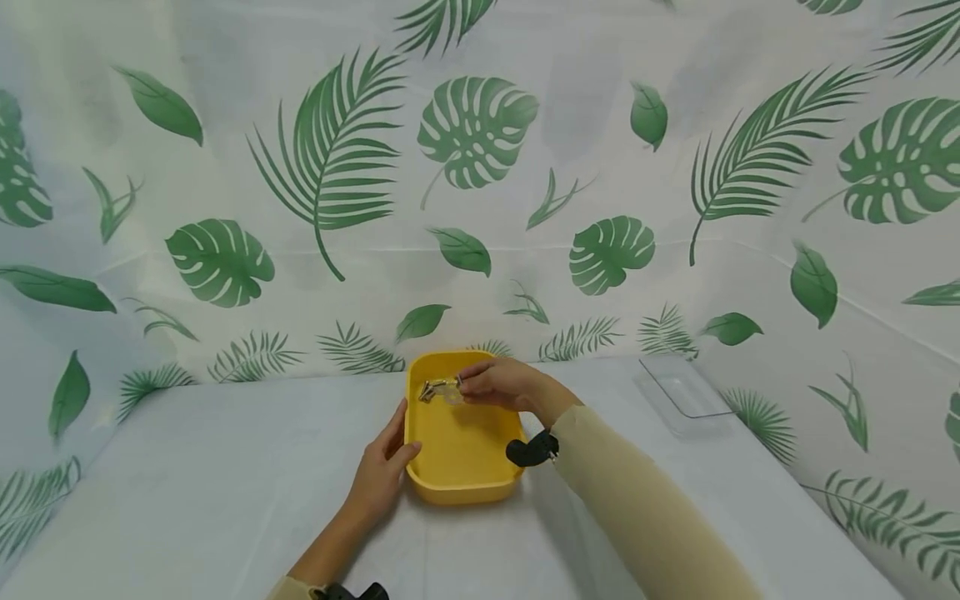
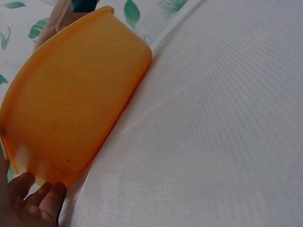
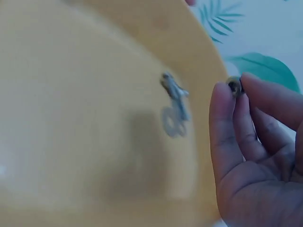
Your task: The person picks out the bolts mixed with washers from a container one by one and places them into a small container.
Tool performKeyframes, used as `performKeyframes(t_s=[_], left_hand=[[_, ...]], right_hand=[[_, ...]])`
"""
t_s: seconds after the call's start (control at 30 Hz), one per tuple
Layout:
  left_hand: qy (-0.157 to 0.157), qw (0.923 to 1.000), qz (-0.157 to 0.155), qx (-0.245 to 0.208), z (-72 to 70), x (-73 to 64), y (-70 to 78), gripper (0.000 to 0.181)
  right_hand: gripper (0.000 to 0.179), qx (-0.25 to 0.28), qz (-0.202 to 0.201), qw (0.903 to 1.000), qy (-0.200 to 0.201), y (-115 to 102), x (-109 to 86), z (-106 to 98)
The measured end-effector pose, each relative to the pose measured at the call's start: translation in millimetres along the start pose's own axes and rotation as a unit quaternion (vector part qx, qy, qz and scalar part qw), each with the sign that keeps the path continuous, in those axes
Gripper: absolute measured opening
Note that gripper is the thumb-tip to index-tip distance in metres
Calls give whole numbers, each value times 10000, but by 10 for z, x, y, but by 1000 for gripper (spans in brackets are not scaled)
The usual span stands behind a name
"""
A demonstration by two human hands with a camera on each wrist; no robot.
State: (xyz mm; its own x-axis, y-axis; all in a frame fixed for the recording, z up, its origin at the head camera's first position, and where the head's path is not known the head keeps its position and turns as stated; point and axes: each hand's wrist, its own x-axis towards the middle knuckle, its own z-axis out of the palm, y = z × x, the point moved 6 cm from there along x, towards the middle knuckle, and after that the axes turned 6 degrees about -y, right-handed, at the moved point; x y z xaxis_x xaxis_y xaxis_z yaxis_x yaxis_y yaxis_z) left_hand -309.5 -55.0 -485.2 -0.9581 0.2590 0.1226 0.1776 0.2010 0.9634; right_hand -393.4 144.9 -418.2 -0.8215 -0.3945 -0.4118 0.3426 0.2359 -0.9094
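Observation:
A yellow plastic tray [image 1: 461, 450] stands on the white-covered table. My left hand [image 1: 378, 475] grips its left side, thumb over the rim and fingers outside along the wall. Over the tray's far right part, my right hand [image 1: 506, 382] pinches a small metal bolt [image 3: 234, 86] between thumb and fingertips; its round end with a dark recess faces the right wrist camera. Inside the tray, near the far end, lie several metal screws [image 3: 174, 92], blurred in the right wrist view, beside pale, translucent washers [image 3: 174, 122].
A clear plastic container [image 1: 686, 387] sits at the back right of the table [image 1: 225, 483]. Behind the table hangs a white cloth [image 1: 555, 217] printed with green leaves, which also runs along both sides.

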Motion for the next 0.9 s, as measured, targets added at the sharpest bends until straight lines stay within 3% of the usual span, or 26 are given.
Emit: performKeyframes(t_s=[0.1,0.23,0.63,0.7,0.9], left_hand=[[-11,10000,-58,3,-17,-18,-2,64],[-99,9999,-55,-55,-3,-22,17,64],[-56,10000,19,-19,-16,-24,26,65],[-43,10000,32,-24,-20,-21,30,64],[-42,10000,22,-52,-11,-11,31,64]], right_hand=[[44,-148,-141,9997,-101,-43,-118,-146],[45,-193,-108,9997,105,-35,-310,-453],[42,96,76,9989,453,174,-885,-1377],[34,149,65,9987,475,195,-980,-1517],[33,17,163,9979,620,293,-1222,-1908]])
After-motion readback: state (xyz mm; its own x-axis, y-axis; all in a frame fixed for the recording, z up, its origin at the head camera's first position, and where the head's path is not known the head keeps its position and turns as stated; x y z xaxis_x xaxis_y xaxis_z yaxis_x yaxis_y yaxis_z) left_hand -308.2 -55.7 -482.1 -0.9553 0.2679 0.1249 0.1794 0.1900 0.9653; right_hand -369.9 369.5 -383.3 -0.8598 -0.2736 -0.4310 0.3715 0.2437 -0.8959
